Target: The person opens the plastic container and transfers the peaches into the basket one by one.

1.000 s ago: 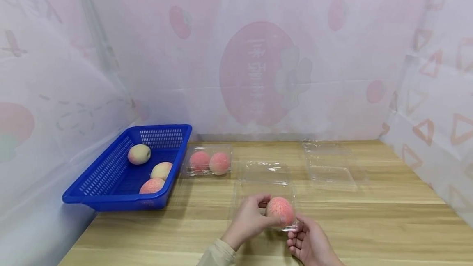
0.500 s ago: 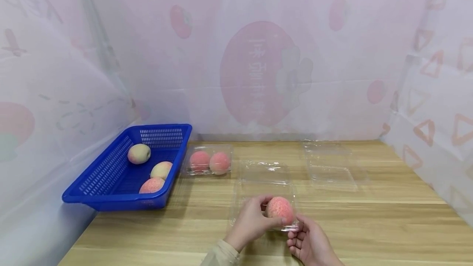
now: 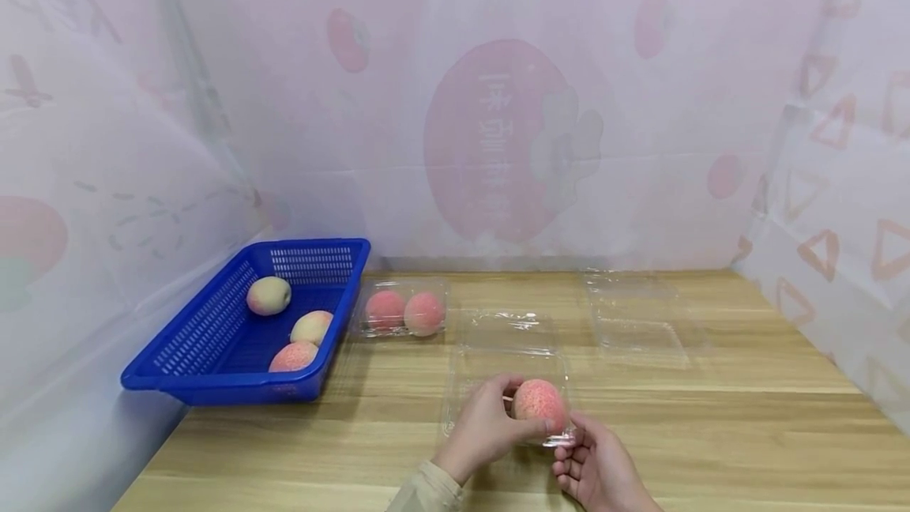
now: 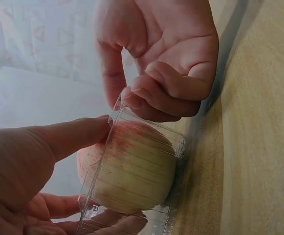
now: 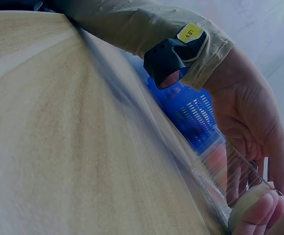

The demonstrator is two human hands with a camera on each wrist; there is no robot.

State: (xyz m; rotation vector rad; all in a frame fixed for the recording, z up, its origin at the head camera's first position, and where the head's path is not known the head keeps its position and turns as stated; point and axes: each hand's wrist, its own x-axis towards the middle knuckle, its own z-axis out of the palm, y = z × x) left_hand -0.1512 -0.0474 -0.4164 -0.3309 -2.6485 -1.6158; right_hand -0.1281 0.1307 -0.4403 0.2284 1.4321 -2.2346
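Observation:
A pink and pale-yellow peach (image 3: 540, 405) sits at the right end of a clear plastic clamshell box (image 4: 90, 188), which lies with its lid (image 3: 508, 330) folded back. My left hand (image 3: 486, 425) grips the peach from the left, thumb across its near side and fingers behind. At the box's front right corner, my right hand (image 3: 597, 461) pinches the rim, its other fingers curled. The left wrist view shows the peach's pale side through the ribbed wall, with the right hand (image 4: 161, 58) above it. In the right wrist view, fingers partly hide the peach.
On the left stands a blue basket (image 3: 220, 393) with several peaches (image 3: 268, 295) inside. Beside it is a closed clear box (image 3: 362, 330) with two peaches showing. Another open clear box (image 3: 640, 342) lies at the back right. Printed sheets (image 3: 306, 141) wall the table's back and sides.
The left wrist and sleeve have shifted slightly to the right. Peach, box and right hand look the same as before.

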